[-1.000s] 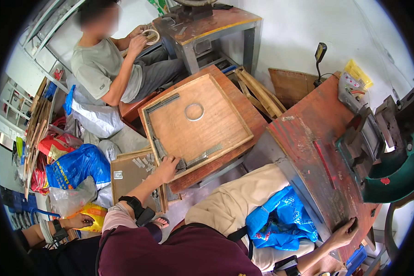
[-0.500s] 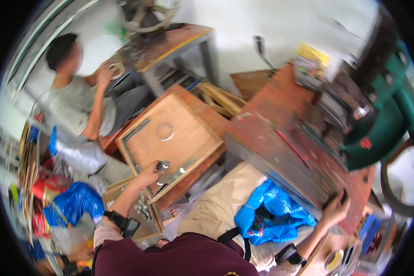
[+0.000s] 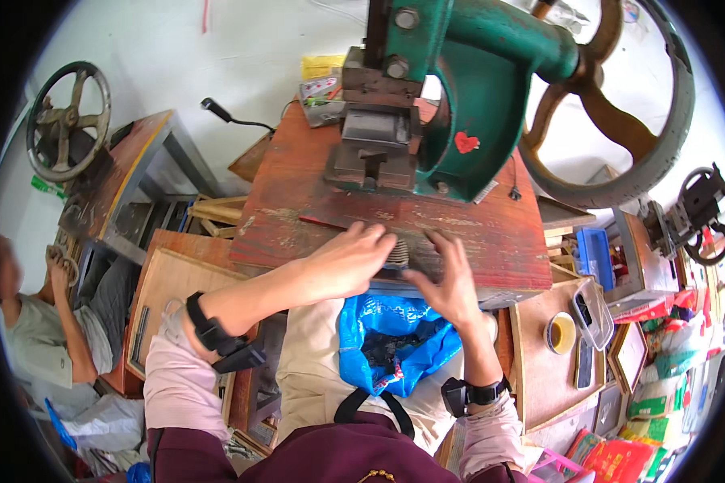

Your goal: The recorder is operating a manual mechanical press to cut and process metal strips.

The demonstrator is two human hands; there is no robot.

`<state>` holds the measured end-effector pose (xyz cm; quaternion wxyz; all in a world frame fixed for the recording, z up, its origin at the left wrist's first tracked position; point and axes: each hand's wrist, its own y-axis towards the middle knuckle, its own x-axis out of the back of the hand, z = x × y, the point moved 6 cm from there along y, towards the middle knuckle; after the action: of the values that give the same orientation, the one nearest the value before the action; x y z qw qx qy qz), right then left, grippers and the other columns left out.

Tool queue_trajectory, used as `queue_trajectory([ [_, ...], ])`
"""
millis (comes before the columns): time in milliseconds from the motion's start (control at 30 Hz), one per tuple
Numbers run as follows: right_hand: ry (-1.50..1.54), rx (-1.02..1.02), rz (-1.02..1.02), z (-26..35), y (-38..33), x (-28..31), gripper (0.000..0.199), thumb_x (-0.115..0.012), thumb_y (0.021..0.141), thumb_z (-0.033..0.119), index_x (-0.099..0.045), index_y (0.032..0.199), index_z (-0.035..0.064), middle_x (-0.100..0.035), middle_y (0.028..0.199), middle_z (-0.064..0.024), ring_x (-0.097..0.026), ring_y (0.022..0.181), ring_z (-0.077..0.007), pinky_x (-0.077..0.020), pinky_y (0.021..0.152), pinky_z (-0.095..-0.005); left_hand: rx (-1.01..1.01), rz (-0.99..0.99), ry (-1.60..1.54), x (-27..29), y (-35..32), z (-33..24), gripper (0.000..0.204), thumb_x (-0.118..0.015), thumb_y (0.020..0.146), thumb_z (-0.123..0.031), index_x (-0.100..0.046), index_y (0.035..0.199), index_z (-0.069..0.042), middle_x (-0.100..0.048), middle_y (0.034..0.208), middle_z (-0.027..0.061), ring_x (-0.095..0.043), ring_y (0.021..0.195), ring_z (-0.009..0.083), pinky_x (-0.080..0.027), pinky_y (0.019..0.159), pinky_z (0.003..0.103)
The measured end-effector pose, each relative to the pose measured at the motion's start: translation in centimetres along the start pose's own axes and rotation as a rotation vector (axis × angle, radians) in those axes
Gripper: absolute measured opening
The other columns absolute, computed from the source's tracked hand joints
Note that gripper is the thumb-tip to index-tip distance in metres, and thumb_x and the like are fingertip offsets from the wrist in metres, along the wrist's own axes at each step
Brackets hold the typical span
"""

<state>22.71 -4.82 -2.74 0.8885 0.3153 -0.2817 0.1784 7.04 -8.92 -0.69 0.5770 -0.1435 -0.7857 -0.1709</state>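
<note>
My left hand (image 3: 353, 259) reaches across to the front of the red-brown worktable (image 3: 290, 189), fingers curled and slightly blurred. At its fingertips is a small ribbed stack of metal pieces (image 3: 397, 253), gripped from the left; the thumb is hidden. My right hand (image 3: 449, 283) is just right of the stack, thumb and fingers spread apart, holding nothing visible. Beyond both hands stands a green hand press (image 3: 479, 121) with a dark metal die block (image 3: 372, 165). A thin red strip (image 3: 321, 220) lies on the tabletop by my left hand.
A blue plastic bag (image 3: 358, 354) with dark bits inside is open on my lap. A wooden tray (image 3: 181, 270) stands at left, near a seated person (image 3: 56, 338). At right, a board (image 3: 532, 362) carries a tape roll (image 3: 559, 332) and a phone. The press's large handwheel (image 3: 677, 97) overhangs the right.
My view has turned right toward the press. My left hand has brought the metal stack from the wooden tray to the worktable. My right hand has moved from the table's edge to beside it.
</note>
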Motion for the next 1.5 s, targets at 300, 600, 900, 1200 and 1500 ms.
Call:
queue_trajectory([
  [300, 0.017, -0.126, -0.491, -3.8, -3.3, 5.3, 0.055, -0.067, 0.082, 0.012, -0.041, 0.129, -0.0010, -0.057, 0.108, -0.0185, -0.057, 0.098, -0.0288, -0.0462, 0.085, -0.0368, 0.028, -0.053, -0.027, -3.0, 3.5, 0.3, 0.081, -0.068, 0.070, -0.001, -0.022, 0.136, 0.010, -0.047, 0.126, 0.0296, -0.049, 0.112, 0.0428, -0.036, 0.100, 0.045],
  [600, 0.573, -1.277, -1.017, -20.0, -24.7, 10.8, 0.049, -0.059, 0.089, 0.019, -0.041, 0.128, -0.0033, -0.060, 0.080, -0.0083, -0.052, 0.059, -0.0098, -0.0425, 0.050, -0.0244, 0.176, -0.302, -0.355, -3.7, -0.1, 2.4, 0.073, -0.063, 0.078, -0.001, -0.025, 0.140, -0.001, -0.050, 0.120, 0.0221, -0.050, 0.111, 0.0356, -0.038, 0.097, 0.041],
  [900, 0.478, -0.977, -0.785, -18.9, -20.1, 9.8, 0.051, -0.061, 0.087, 0.017, -0.040, 0.128, -0.0058, -0.063, 0.081, -0.0107, -0.054, 0.061, -0.0113, -0.0434, 0.049, -0.0248, 0.258, -0.249, -0.456, -3.5, -0.3, 2.9, 0.070, -0.064, 0.077, -0.001, -0.031, 0.138, -0.003, -0.052, 0.117, 0.0221, -0.051, 0.110, 0.0343, -0.038, 0.097, 0.040],
  [1200, 0.595, -0.968, -0.580, -16.7, -17.7, 5.4, 0.047, -0.062, 0.087, 0.019, -0.045, 0.124, -0.0054, -0.061, 0.077, -0.0087, -0.055, 0.062, -0.0117, -0.0452, 0.051, -0.0253, 0.194, -0.262, -0.466, -3.9, -0.3, 3.2, 0.069, -0.064, 0.076, -0.001, -0.033, 0.138, -0.003, -0.052, 0.119, 0.0220, -0.050, 0.113, 0.0345, -0.037, 0.098, 0.040],
  [1500, 0.543, -1.012, -0.640, -15.5, -20.3, 8.4, 0.046, -0.060, 0.090, 0.022, -0.045, 0.124, -0.0044, -0.062, 0.082, -0.0095, -0.054, 0.062, -0.0111, -0.0449, 0.052, -0.0242, 0.192, -0.324, -0.483, -4.4, -0.7, 3.3, 0.068, -0.064, 0.075, 0.001, -0.035, 0.137, -0.004, -0.048, 0.124, 0.0211, -0.048, 0.116, 0.0336, -0.035, 0.100, 0.040],
])
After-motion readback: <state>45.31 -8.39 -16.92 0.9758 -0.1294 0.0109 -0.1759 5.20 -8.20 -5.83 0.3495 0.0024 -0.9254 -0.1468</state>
